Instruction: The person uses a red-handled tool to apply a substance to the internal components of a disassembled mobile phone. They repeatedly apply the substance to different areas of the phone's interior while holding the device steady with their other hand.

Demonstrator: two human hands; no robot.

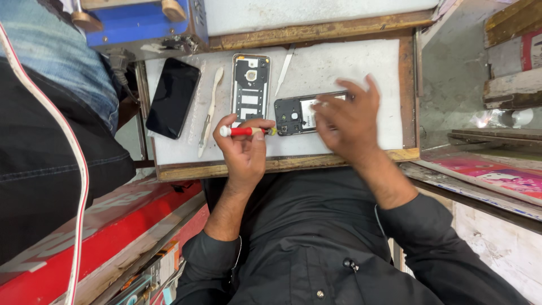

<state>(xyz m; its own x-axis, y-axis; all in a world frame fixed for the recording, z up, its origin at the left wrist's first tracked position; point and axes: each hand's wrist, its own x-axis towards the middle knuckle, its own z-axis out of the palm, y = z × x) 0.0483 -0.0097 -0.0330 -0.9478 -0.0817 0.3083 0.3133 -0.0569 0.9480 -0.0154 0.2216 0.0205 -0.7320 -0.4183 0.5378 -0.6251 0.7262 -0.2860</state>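
The opened phone (pixel 299 114) is lying crosswise on the tabletop (pixel 339 68). The right hand (pixel 345 120), fingers spread, is pressing its far end. The left hand (pixel 244 148) is gripping a red screwdriver (pixel 244 131), tip meeting the phone's near end.

Small white work board (pixel 339 68) with worn wooden edging (pixel 282 164), set in a cramped stall. Blue box with wooden knobs (pixel 141 22) behind it. Red-and-white counter edge (pixel 113 226) on one side, rough grey wall (pixel 457 68) and stacked wooden slats (pixel 508 85) on the other. Flat, even light.
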